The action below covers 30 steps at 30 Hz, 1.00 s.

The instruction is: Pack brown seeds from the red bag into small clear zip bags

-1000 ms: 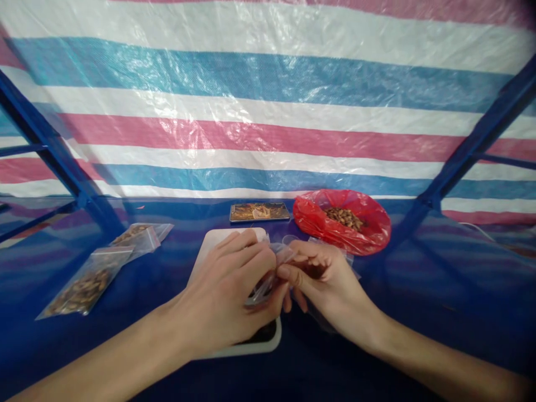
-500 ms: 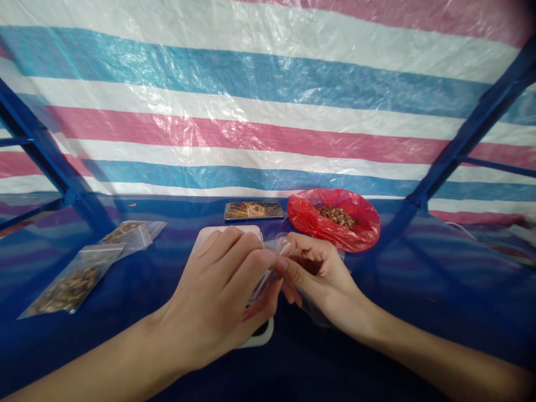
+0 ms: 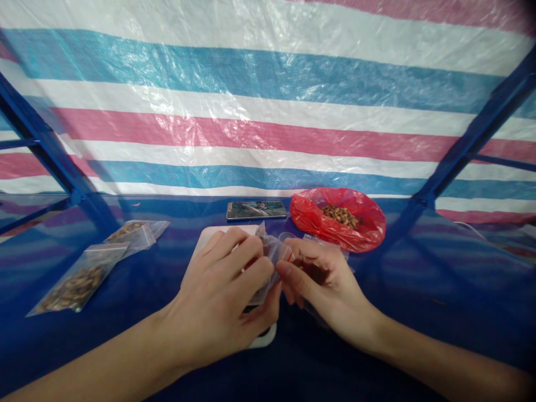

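Observation:
A clear zip-lock bag (image 3: 272, 251) with a red line along its seal is between my two hands. My left hand (image 3: 228, 285) is closed around its left side, the fingers curled over the top. With thumb and fingers, my right hand (image 3: 320, 273) pinches the edge by the red line. Below my left hand lies a white kitchen scale (image 3: 207, 233), mostly covered by that hand. Behind my right hand stands an open red plastic bag (image 3: 310, 220) holding small brown dried pieces (image 3: 341, 216). More clear plastic (image 3: 330, 243) shows between my right hand and the red bag.
Two filled zip-lock bags (image 3: 77, 282) lie overlapping on the blue table (image 3: 138, 346) at the left. A phone (image 3: 256, 210) with a lit screen rests at the back. Blue metal frame bars (image 3: 473, 137) and a striped plastic sheet (image 3: 251, 128) enclose the table.
My left fingers have spread slightly and more of the zip-lock bag shows above them. The red seal line now shows by my right thumb. The phone's picture has changed.

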Each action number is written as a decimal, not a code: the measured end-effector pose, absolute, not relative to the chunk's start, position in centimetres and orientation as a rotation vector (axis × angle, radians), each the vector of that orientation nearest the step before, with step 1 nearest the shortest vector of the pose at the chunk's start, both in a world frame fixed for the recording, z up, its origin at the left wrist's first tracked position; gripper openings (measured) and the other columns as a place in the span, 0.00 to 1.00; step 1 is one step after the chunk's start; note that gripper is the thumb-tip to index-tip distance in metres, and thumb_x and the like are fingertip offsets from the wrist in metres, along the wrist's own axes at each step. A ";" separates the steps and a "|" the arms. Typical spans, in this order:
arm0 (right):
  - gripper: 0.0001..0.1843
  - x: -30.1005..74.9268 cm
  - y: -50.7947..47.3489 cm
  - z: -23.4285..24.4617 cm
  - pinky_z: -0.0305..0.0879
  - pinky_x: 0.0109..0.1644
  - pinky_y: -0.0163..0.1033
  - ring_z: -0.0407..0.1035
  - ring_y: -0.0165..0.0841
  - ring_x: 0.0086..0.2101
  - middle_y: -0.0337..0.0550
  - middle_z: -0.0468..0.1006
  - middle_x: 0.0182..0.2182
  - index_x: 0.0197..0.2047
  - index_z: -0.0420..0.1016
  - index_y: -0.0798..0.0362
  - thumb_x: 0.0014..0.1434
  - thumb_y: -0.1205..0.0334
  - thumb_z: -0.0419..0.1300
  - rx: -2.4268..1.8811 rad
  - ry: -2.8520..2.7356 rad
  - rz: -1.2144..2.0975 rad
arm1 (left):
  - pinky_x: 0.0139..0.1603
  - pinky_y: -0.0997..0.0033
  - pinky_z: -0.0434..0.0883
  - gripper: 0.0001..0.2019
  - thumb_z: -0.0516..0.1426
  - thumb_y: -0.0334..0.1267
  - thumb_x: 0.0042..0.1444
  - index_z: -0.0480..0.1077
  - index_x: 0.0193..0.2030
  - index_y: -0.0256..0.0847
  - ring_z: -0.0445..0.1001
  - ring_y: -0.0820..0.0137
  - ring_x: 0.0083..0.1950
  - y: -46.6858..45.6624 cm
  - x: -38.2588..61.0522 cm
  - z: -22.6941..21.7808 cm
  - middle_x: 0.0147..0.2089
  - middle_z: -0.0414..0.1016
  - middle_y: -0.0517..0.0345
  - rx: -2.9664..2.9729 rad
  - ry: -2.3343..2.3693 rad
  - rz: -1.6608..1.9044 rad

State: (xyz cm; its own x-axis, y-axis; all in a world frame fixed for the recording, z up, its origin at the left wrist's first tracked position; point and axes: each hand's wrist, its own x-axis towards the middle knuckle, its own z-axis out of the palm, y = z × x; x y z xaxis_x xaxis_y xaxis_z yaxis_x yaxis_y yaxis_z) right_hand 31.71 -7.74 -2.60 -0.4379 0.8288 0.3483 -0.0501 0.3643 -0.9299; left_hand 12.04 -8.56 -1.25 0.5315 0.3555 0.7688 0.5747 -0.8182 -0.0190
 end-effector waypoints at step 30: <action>0.11 31.1 -7.8 -3.2 0.66 0.35 0.33 0.70 0.28 0.35 0.34 0.74 0.36 0.43 0.70 0.47 0.65 0.56 0.68 -0.803 -1.686 1.166 | 0.44 0.59 0.68 0.04 0.58 0.27 0.64 0.73 0.38 0.38 0.69 0.61 0.43 -7.5 11.2 -2.0 0.36 0.75 0.54 -2.590 -0.823 -1.052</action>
State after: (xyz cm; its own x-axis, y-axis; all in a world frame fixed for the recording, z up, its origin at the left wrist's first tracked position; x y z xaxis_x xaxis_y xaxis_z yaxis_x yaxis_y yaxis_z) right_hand 31.10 -7.79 -3.25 -0.3781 0.8719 0.3112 0.0161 0.3423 -0.9394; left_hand 11.23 -7.49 -1.98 0.5852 0.4140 0.6972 0.5766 -0.8170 0.0011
